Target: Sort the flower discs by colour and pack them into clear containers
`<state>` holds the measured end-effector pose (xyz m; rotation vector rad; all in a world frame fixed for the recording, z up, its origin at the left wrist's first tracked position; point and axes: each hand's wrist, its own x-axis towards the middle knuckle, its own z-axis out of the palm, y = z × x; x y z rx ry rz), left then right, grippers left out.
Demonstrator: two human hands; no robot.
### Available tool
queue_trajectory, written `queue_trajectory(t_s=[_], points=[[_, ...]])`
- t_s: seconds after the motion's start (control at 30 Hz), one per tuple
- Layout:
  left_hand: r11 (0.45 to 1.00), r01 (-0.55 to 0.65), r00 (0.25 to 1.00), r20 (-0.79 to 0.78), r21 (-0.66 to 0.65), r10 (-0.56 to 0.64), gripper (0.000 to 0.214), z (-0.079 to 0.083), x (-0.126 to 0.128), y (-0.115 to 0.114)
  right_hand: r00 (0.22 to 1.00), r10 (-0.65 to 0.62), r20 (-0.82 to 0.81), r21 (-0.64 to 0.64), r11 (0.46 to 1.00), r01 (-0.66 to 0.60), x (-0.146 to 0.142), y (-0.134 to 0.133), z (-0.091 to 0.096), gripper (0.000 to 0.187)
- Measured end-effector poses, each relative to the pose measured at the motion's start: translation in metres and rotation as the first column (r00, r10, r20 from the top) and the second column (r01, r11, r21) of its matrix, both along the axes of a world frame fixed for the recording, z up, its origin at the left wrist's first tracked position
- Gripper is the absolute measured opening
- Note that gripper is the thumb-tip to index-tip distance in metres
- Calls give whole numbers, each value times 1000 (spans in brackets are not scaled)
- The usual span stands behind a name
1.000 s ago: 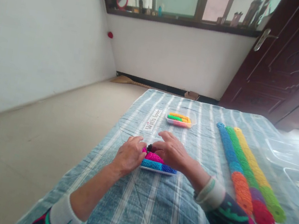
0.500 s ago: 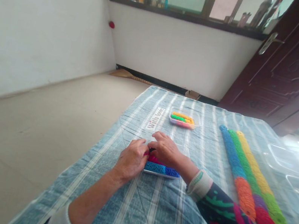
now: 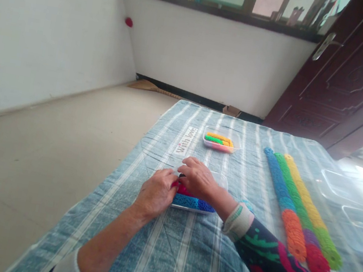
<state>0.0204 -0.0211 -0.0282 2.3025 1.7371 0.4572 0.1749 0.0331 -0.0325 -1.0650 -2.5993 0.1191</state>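
Observation:
A clear plastic tray (image 3: 222, 180) lies on the blue striped cloth (image 3: 182, 257) in front of me. Inside it are rows of blue and pink ridged discs (image 3: 191, 201). My left hand (image 3: 155, 193) rests at the tray's left end, fingers curled against the pink row. My right hand (image 3: 197, 177) reaches over the tray from the right, fingers bent down onto the discs and pinching a dark piece between the two hands. What exactly each hand grips is partly hidden.
A second clear tray (image 3: 220, 141) with orange, green and pink discs sits farther back. Three long stacked rows of coloured discs (image 3: 295, 206) lie to the right. Clear empty trays (image 3: 349, 192) sit at far right. Bare floor (image 3: 25, 151) lies left.
My hands stayed on the near tray, the right fingers shifting slightly left over the pink row. The camera view has swung a little.

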Motion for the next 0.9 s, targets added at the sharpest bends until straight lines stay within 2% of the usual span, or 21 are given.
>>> queue_trajectory(t_s=[0.1,0.23,0.43,0.53,0.63,0.67,0.73,0.8,0.9], points=[[1000,8,999,-50,-27,-9,16,3,1,1,995,-15,-100,-25,1000,13,11,3,5,10],[996,21,994,-103,-86,-30,20,9,2,3,971,-90,-222,-40,996,83,41,-1,20,8],[995,38,995,-85,-91,-46,26,10,-2,8,930,-182,-318,-2,982,191,100,-27,31,6],[1000,12,997,-76,-14,-13,27,8,-4,10,900,-260,-350,12,959,282,130,-49,28,7],[981,-36,997,-55,191,48,28,9,0,8,874,-383,-298,-12,917,398,155,-73,23,8],[967,-16,999,-38,256,27,28,11,3,7,867,-425,-260,-33,901,432,161,-80,21,8],[942,111,993,-6,316,-115,27,16,13,5,855,-490,-172,-86,872,482,168,-92,16,10],[911,301,947,22,280,-320,26,21,26,5,847,-523,-94,-127,850,511,171,-101,12,11],[823,544,827,59,161,-558,24,25,45,10,834,-551,-15,-131,828,545,170,-108,8,13]])
